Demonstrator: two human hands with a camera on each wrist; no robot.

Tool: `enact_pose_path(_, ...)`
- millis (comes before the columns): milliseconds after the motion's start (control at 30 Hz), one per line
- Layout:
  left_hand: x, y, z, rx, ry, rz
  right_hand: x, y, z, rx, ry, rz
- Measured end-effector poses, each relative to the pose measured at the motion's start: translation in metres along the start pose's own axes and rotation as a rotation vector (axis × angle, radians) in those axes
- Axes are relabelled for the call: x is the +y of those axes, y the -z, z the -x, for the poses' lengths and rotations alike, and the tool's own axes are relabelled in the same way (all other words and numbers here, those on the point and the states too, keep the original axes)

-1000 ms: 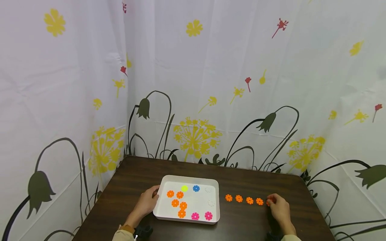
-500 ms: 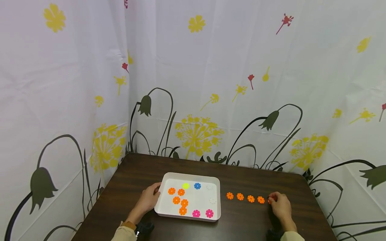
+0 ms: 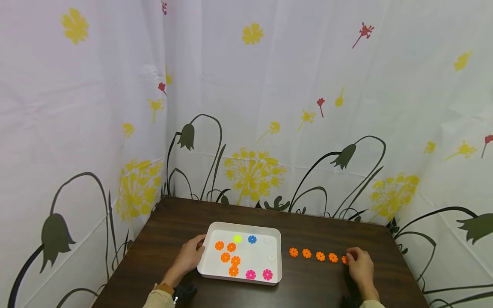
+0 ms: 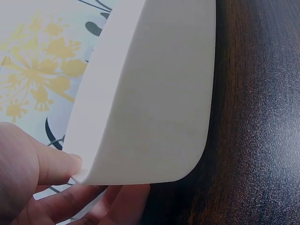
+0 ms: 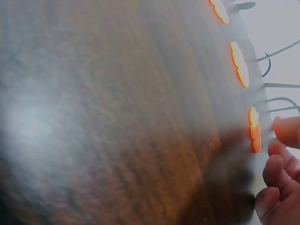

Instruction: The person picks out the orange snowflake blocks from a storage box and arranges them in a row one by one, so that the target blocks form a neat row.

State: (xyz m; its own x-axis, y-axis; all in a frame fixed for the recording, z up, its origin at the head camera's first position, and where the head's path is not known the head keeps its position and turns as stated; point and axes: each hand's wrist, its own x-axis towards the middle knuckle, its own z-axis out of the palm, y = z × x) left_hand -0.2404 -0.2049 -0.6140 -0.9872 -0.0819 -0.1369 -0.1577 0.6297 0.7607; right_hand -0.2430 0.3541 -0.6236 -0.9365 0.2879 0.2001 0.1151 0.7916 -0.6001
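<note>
My left hand (image 3: 190, 256) grips the left rim of a white rectangular tray (image 3: 278, 256). In the left wrist view the thumb (image 4: 61, 165) lies over the tray's rim and the fingers are underneath. Several notched, flower-shaped orange plastic discs lie in a row on the table, right of the tray. My right hand (image 3: 360, 266) is beside the rightmost orange disc (image 3: 344, 259) and partly covers it in the head view. In the right wrist view the loosely curled fingers (image 5: 274, 171) appear just apart from the nearest orange disc (image 5: 254, 130).
Inside the tray lie several orange discs (image 3: 231, 247), a yellow disc (image 3: 237, 239), a blue disc (image 3: 252, 239), two pink discs (image 3: 267, 274) and two pale, see-through ones. Flower-printed white curtains (image 3: 246, 85) stand behind the dark wooden table (image 3: 308, 231).
The right hand has shifted slightly right, off the rightmost orange disc, and its fingers have let go, so more of the disc shows. The left hand and the tray stay in place.
</note>
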Motion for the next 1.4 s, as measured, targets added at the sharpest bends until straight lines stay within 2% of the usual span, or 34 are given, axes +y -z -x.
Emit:
enact_pose_path(200, -0.001, 0.001, 0.003, 0.008, -0.023, 0.004, -0.003, 0.000, 0.008, 0.109, -0.010, -0.041)
enact_pose_path(433, 0.001, 0.006, -0.001, 0.008, -0.038, 0.006, -0.033, -0.004, 0.005, 0.184, 0.097, -0.102)
enact_pose_path(700, 0.003, 0.008, -0.003, 0.006, -0.041, -0.002, -0.092, -0.036, 0.012, 0.110, 0.276, -0.212)
enact_pose_path(933, 0.003, 0.004, 0.000, -0.009, -0.018, -0.002, -0.141, -0.064, 0.018, 0.037, 0.348, -0.303)
enact_pose_path(1167, 0.003, 0.002, 0.001, 0.000, -0.024, 0.014, -0.176, -0.090, 0.029, -0.044, 0.374, -0.355)
enact_pose_path(1400, 0.001, 0.002, 0.003, 0.020, -0.068, 0.014, -0.203, -0.114, 0.042, -0.141, 0.381, -0.376)
